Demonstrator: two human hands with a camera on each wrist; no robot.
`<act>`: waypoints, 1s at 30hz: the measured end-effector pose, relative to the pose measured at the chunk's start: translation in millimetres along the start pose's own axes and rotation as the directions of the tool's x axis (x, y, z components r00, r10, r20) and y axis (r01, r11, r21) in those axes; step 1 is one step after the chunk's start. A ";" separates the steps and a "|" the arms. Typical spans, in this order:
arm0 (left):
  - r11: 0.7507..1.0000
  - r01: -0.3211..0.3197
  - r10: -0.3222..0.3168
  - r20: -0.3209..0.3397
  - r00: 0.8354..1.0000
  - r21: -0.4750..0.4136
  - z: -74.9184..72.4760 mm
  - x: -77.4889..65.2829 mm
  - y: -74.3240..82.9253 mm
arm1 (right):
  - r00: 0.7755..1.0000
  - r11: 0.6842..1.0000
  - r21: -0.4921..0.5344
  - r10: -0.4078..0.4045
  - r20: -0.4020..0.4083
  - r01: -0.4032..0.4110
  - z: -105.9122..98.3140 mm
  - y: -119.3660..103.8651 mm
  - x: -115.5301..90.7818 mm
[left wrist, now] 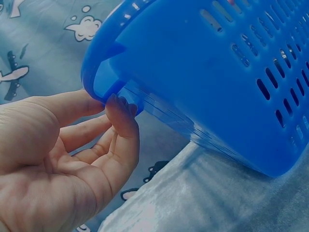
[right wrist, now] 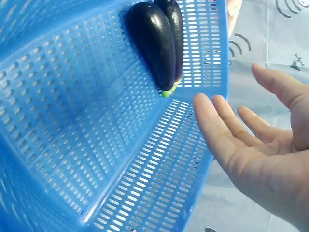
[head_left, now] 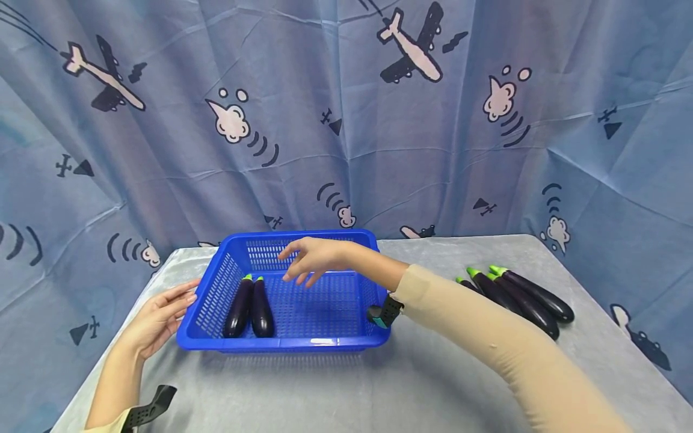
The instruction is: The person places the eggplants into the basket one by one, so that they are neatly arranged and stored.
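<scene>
In the head view, a blue plastic basket (head_left: 292, 344) with slotted walls stands on the table. Two dark purple eggplants, a left one (head_left: 238, 308) and a right one (head_left: 262, 310), lie side by side at its left end, green stems pointing away. My left hand (head_left: 157, 319) holds the basket's left rim; the left wrist view has its fingertips at that blue rim (left wrist: 89, 72). Above the basket's middle hovers my right hand (head_left: 316, 257), fingers spread and loosely bent, holding nothing. The right wrist view shows that hand (right wrist: 256, 145) apart from both eggplants (right wrist: 153, 43).
On the table's right side lies a group of several eggplants (head_left: 520, 300), partly behind the right sleeve (head_left: 476, 337). A grey cloth (head_left: 433, 385) covers the table. Behind it hangs a blue curtain (head_left: 303, 120) printed with airplanes.
</scene>
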State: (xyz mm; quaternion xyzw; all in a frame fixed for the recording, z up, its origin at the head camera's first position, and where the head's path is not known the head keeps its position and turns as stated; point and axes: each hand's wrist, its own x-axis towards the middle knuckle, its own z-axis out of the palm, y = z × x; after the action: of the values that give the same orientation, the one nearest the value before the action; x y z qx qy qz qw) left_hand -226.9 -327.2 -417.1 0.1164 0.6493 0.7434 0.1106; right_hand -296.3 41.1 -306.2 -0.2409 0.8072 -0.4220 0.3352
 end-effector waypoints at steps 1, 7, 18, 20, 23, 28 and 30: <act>1.000 0.000 0.000 0.000 1.000 0.001 -0.1 0.0 -0.2 | 1.000 1.000 -0.011 -0.009 -0.001 0.009 -0.9 -0.5 -1.8; 1.000 -0.007 0.007 0.012 1.000 -0.009 -0.6 0.0 -0.8 | 0.999 0.997 -0.059 -0.048 -0.009 0.047 -4.0 -3.0 -12.9; 1.000 -0.021 0.021 0.025 0.999 -0.016 -0.9 -0.1 -1.4 | 0.992 0.990 -0.100 -0.109 -0.071 0.102 -4.2 0.3 -31.2; 1.000 -0.020 0.021 0.027 0.999 -0.016 -0.6 0.0 -1.5 | 0.990 0.989 -0.097 -0.120 -0.079 0.112 -4.2 1.9 -35.9; 1.000 -0.023 0.023 0.031 0.999 -0.017 -0.3 0.4 -1.8 | 0.986 0.987 -0.094 -0.140 -0.093 0.131 -3.9 3.9 -43.9; 1.000 -0.024 0.025 0.039 0.999 -0.018 -0.1 0.6 -1.7 | 0.978 0.982 -0.090 -0.175 -0.114 0.166 -2.8 8.1 -55.5; 1.000 -0.025 0.025 0.041 0.999 -0.016 -0.2 -0.1 -1.6 | 0.974 0.980 -0.084 -0.192 -0.120 0.183 -1.7 9.1 -59.7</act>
State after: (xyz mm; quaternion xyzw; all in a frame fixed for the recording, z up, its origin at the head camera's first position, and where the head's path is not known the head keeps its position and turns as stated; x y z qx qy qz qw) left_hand -226.8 -327.2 -418.7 0.1389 0.6397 0.7471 0.1155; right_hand -259.2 86.8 -292.9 -0.3004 0.8153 -0.4369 0.2327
